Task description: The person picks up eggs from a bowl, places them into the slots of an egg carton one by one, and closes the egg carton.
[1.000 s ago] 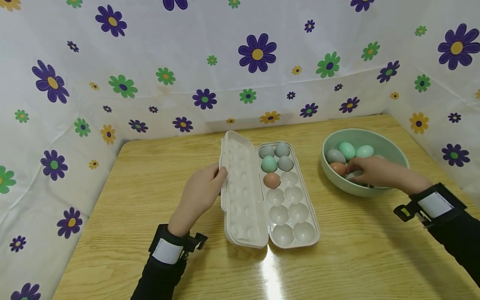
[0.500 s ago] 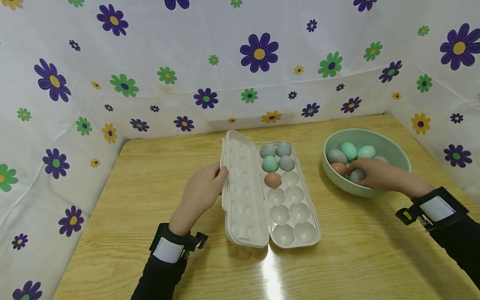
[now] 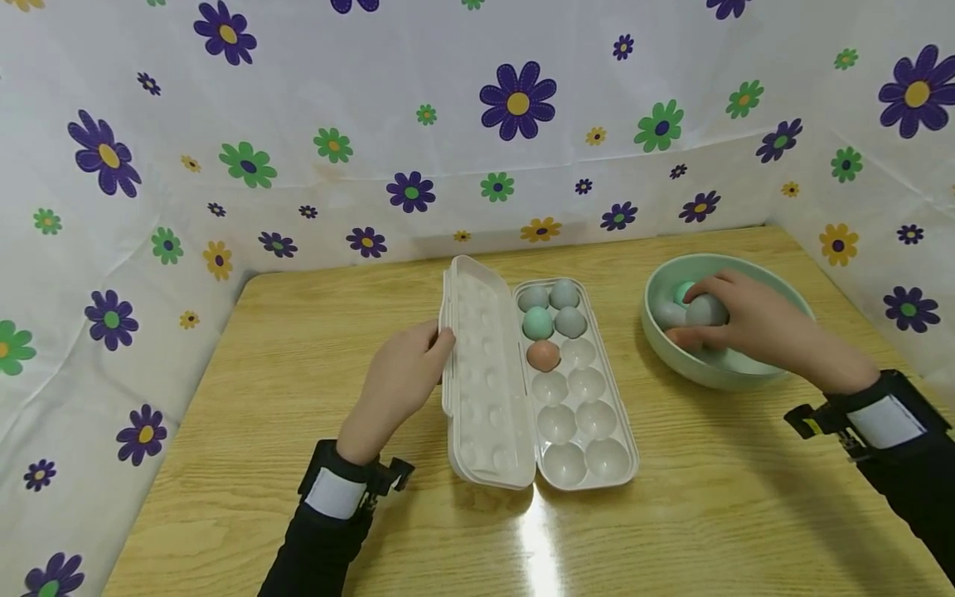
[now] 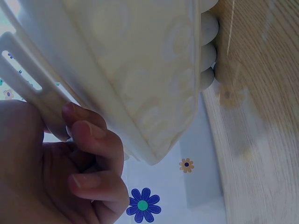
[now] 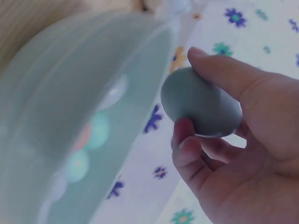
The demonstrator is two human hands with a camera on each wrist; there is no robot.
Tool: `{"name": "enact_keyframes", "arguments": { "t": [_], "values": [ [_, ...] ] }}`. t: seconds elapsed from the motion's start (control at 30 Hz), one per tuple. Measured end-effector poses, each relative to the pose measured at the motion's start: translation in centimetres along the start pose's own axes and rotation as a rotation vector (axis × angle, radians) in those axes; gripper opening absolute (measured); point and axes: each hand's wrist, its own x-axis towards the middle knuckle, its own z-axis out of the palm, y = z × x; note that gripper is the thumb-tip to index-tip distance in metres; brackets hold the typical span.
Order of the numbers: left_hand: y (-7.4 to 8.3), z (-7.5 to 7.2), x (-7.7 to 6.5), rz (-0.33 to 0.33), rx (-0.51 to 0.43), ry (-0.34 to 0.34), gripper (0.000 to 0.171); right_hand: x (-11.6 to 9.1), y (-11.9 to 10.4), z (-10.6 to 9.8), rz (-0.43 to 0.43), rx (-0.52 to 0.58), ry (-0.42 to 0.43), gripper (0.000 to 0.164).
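Egg carton [image 3: 550,386], unfolded along its hinge on the wooden counter [image 3: 298,348], is my biggest workpiece; the green bowl [image 3: 719,377] stands to its right, apart from it. My left hand [image 3: 403,373] grips the lid [image 3: 483,390] at its outer edge, thumb over the side, with the lid tilted up beside the cups [image 3: 595,420]. I want that hold firm but gentle, since a tug there would probably slide the whole carton.

My right hand [image 3: 776,323] is narrowed round one gray egg [image 3: 707,310], pinched between thumb and fingers. The head view puts it over the bowl; the right wrist view shows it apart from the other eggs [image 5: 98,130]. How high it is I cannot tell.

Lifting it out looks like the step in hand. I would raise it straight before going sideways, so neither knuckles nor shell knock the bowl, and squeeze only enough to prevent slipping. Five cups are filled: three gray eggs [image 3: 570,322], one mint egg [image 3: 537,323], one brown egg [image 3: 544,356]. The empty cup [image 3: 578,354] beside the brown one seems a sensible spot: approach from above, release once seated.
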Motion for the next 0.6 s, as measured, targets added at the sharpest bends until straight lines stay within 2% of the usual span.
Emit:
{"name": "enact_keyframes", "arguments": {
  "t": [0.13, 0.27, 0.6],
  "values": [
    [0.0, 0.0, 0.1, 0.000, -0.003, 0.000, 0.037, 0.5, -2.5, -0.2, -0.010, 0.024, 0.003, 0.043],
    [0.1, 0.0, 0.1, 0.003, -0.001, -0.001, 0.036, 1.4, -4.5, 0.7, -0.067, 0.039, 0.006, 0.036],
    [0.0, 0.1, 0.1, 0.000, 0.000, -0.006, 0.037, 4.7, -7.7, 6.0, -0.208, 0.090, -0.058, 0.035]
  ]
}}
